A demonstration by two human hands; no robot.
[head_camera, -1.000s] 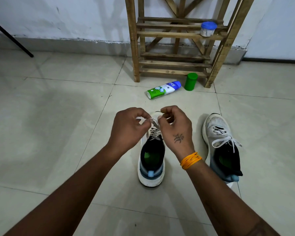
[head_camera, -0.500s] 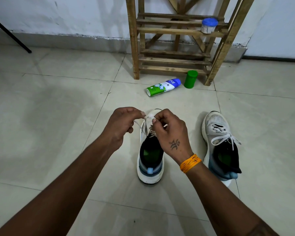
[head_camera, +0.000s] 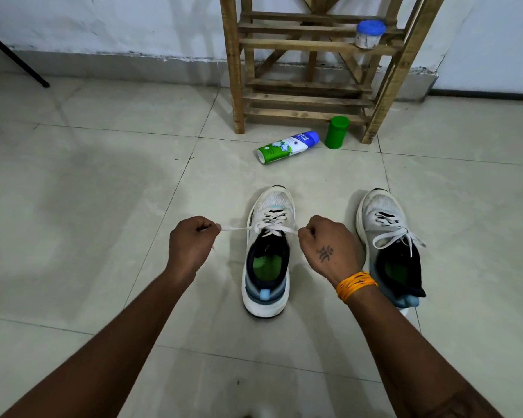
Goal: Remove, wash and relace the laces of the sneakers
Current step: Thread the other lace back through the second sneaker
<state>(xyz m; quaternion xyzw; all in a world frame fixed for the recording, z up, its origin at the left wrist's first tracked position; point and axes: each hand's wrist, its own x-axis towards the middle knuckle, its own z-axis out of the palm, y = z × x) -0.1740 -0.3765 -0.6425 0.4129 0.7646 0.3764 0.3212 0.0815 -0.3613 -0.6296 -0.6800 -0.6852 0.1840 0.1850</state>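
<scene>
Left hand point(head_camera: 191, 242) and right hand point(head_camera: 326, 245) each grip a lace point(head_camera: 272, 228) end, pulled apart over the sneaker point(head_camera: 267, 254); uneven pulling may jam the knot.

Hands drawing apart from above shoe tongue: left hand point(head_camera: 194, 239) now out left, right hand point(head_camera: 329, 248) out right of left sneaker point(head_camera: 267, 257), lace point(head_camera: 272, 229) stretching taut between fists.

Two white mesh sneakers point(head_camera: 269, 251) point(head_camera: 388, 245) stood side by side, toes away. The left one's white flat lace point(head_camera: 272, 226) was stretched taut sideways; the right one's lace point(head_camera: 396, 233) was tied.
</scene>
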